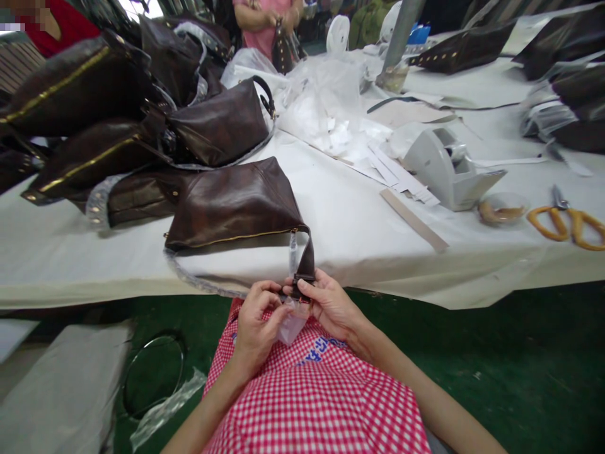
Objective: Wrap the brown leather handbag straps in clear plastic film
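A dark brown leather handbag (236, 203) with a gold zipper lies on its side near the table's front edge. Its strap (306, 255) hangs over that edge towards my lap. My right hand (331, 306) grips the strap at its dark buckle end, thumb on top. Close beside it, my left hand (262, 318) is closed, fingertips pinched at the same end, where clear plastic wrap (292, 325) dangles. Exactly what the left fingertips hold is hidden. More plastic-wrapped strap (203, 282) curves from the bag's left side towards my left hand.
Several brown bags (70, 94) are piled at the left. A grey tape dispenser (447, 167), a cardboard strip (413, 221) and orange-handled scissors (567, 221) lie at the right. Plastic bags (321, 88) heap mid-table before a metal post (401, 38). Across the table, a person in pink (265, 25) handles a bag.
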The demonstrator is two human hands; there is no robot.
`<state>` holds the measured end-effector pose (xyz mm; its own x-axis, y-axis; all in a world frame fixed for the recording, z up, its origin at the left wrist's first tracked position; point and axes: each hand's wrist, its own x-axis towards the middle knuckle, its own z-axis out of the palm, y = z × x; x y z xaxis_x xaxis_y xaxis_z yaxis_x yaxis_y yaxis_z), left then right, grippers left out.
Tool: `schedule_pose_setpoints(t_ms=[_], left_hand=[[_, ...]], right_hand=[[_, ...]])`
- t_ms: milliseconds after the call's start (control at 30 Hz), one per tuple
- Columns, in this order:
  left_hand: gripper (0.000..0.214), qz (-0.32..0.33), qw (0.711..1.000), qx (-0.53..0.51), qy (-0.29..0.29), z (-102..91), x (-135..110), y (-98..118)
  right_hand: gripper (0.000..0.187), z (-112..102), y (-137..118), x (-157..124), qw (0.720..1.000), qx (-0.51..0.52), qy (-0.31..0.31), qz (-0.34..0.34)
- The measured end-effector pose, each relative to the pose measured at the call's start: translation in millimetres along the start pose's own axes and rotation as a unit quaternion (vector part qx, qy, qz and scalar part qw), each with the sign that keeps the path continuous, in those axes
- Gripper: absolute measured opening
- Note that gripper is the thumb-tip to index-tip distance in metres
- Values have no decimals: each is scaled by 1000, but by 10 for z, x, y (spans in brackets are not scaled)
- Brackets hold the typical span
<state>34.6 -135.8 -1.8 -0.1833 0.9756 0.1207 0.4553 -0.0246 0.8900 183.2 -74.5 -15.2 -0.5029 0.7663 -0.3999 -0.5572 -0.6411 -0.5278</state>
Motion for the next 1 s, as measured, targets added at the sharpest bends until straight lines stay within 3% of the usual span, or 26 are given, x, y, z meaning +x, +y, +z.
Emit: schedule_pose_setpoints(t_ms=[100,200,333,700,867,1000], left_hand=[[16,-71,994,-61,-48,-3,0,-22],[21,-154,974,-91,-140,-30,-32,-34],[24,-187,949,-103,-232,-35,-63,-2],[36,-315,883,-289,-196,98,-19,89],[32,-260,921,-229,-178,82,50,151],[30,-213,946,-164,-182,78,161,200]], right_hand=[[38,-3,-14,9,1000,6,-8,-11],[37,5,-32,9,1000,10,-7,-14],[37,25,-62,10,1000,7,5,-16],[36,29,-134,-29,999,-33,-3,-26],[34,-46,-283,6,988,-131,-53,-54],[28,-94,-396,76,982,-169,-47,-71]])
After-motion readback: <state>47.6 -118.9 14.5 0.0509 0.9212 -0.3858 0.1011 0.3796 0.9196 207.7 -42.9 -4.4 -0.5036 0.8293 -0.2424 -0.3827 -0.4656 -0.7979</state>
